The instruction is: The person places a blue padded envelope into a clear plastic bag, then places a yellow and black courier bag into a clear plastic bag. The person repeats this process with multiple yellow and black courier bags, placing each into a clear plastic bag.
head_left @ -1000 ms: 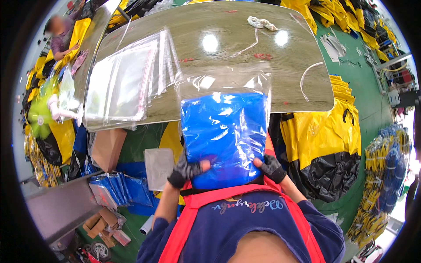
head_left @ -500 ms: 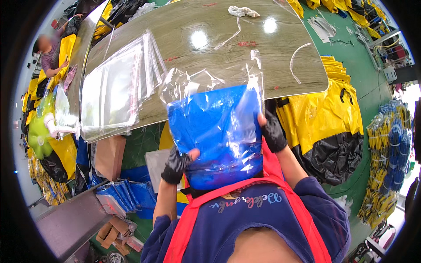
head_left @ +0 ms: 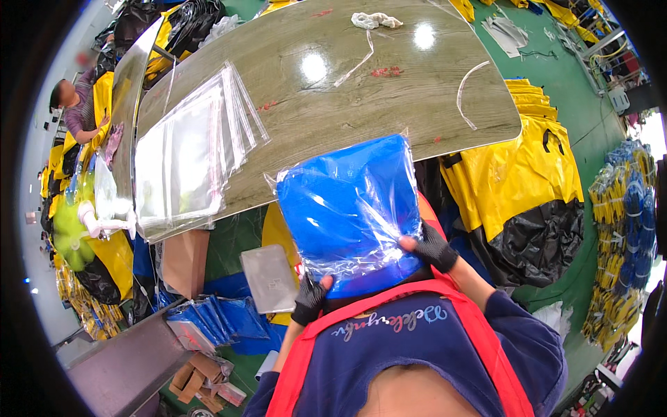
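A flat, folded blue item (head_left: 347, 201) sits in a clear plastic bag (head_left: 368, 258), held against my body at the table's near edge. The film lies close over the blue and is wrinkled along the lower part. My left hand (head_left: 310, 297), in a dark fingerless glove, grips the lower left corner with the thumb on top. My right hand (head_left: 436, 249), gloved the same way, grips the lower right side, its thumb pressed on the film. The fingers underneath are hidden. What the blue item is cannot be told.
On the wood-patterned table (head_left: 306, 111) lie fanned clear plastic bags (head_left: 187, 153) and a white crumpled strip (head_left: 375, 21). Yellow-and-black bags (head_left: 521, 174) hang at the right. Blue packages (head_left: 222, 320) lie lower left, near a green fan (head_left: 73, 229). Another person (head_left: 80, 104) works far left.
The bag's loose top has drawn down close around the blue item. My right hand has moved lower along its side, and my left hand has shifted down and right.
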Tool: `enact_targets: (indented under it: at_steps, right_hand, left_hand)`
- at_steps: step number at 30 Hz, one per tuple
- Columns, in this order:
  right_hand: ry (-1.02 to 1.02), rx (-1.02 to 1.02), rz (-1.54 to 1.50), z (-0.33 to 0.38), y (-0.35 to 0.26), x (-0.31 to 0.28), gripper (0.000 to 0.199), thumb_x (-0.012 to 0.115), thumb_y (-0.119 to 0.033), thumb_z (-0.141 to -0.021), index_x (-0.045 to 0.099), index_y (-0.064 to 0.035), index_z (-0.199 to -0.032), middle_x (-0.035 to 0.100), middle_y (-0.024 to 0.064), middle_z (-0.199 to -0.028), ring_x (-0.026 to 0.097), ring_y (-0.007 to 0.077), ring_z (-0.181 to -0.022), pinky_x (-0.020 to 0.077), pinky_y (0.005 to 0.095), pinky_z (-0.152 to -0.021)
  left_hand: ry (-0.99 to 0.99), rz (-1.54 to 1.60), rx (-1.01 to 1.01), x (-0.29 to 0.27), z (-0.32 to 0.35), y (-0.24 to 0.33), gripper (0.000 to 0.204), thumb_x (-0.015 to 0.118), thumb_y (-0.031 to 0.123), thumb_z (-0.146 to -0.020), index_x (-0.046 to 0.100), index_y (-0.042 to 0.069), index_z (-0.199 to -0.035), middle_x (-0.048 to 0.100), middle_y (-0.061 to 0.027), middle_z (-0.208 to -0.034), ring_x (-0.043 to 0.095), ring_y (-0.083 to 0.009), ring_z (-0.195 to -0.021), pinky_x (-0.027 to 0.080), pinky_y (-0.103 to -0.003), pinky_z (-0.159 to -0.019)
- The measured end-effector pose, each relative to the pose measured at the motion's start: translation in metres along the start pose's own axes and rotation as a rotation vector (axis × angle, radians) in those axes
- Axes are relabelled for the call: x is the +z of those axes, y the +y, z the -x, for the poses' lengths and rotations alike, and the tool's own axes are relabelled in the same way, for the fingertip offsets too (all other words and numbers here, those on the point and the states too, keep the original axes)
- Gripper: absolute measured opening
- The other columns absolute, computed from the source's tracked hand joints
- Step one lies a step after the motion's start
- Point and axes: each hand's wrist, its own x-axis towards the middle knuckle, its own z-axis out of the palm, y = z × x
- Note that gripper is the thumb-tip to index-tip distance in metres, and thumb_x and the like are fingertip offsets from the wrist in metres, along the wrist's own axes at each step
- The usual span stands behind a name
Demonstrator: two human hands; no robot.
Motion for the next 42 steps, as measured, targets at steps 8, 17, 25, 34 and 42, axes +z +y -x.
enact_targets:
  at_steps: [8, 17, 25, 34, 42]
  right_hand:
    - [-0.104, -0.386, -0.135, 0.012, -0.068, 0.002, 0.102, 0.081, -0.042, -0.069, 0.025, -0.0014, -0.144, 0.039, 0.0132, -0.142, 0.037, 0.0223, -0.131, 0.0289, 0.0355, -0.108]
    - [0.012, -0.908, 0.094, -0.014, -0.176, 0.014, 0.071, 0.083, -0.013, -0.066, 0.047, -0.0053, -0.127, 0.055, 0.0076, -0.122, 0.050, 0.0190, -0.116, 0.0385, 0.0353, -0.102]
    - [-0.027, -1.253, 0.931, -0.008, -0.227, 0.016, 0.073, 0.090, -0.029, -0.051, 0.057, -0.0021, -0.110, 0.062, 0.0136, -0.104, 0.060, 0.0279, -0.100, 0.0463, 0.0380, -0.089]
    - [0.139, -1.041, -0.378, -0.059, -0.170, -0.005, 0.056, 0.074, -0.025, -0.080, 0.048, -0.0067, -0.126, 0.058, 0.0055, -0.111, 0.056, 0.0210, -0.100, 0.0450, 0.0351, -0.091]
    - [0.355, -0.950, -0.839, -0.123, -0.174, 0.039, 0.046, 0.062, -0.035, -0.090, 0.052, -0.0042, -0.123, 0.058, 0.0029, -0.108, 0.055, 0.0164, -0.094, 0.0455, 0.0292, -0.084]
  left_hand:
    - [-0.209, 0.188, 0.133, 0.000, -0.044, 0.038, 0.063, 0.080, 0.028, -0.074, 0.052, 0.003, -0.125, 0.056, -0.0079, -0.122, 0.052, -0.0227, -0.114, 0.040, -0.037, -0.098]
    - [-0.336, -0.741, 0.789, 0.063, -0.056, 0.147, 0.038, 0.072, 0.027, -0.080, 0.060, 0.006, -0.109, 0.062, -0.0180, -0.090, 0.057, -0.0297, -0.073, 0.047, -0.037, -0.066]
    - [-0.089, -1.153, 1.112, 0.060, -0.055, 0.329, 0.085, 0.077, 0.058, -0.059, 0.056, 0.006, -0.123, 0.064, -0.0176, -0.099, 0.064, -0.0334, -0.088, 0.050, -0.040, -0.073]
    - [0.867, -0.211, 1.107, 0.078, -0.152, 0.215, 0.093, 0.075, 0.038, -0.077, 0.024, -0.004, -0.142, 0.035, -0.0204, -0.142, 0.039, -0.0308, -0.127, 0.030, -0.038, -0.107]
    - [0.263, -0.777, 0.775, 0.166, -0.141, 0.077, 0.022, 0.068, 0.020, -0.082, 0.065, 0.006, -0.099, 0.064, -0.0161, -0.085, 0.062, -0.0320, -0.078, 0.049, -0.041, -0.068]
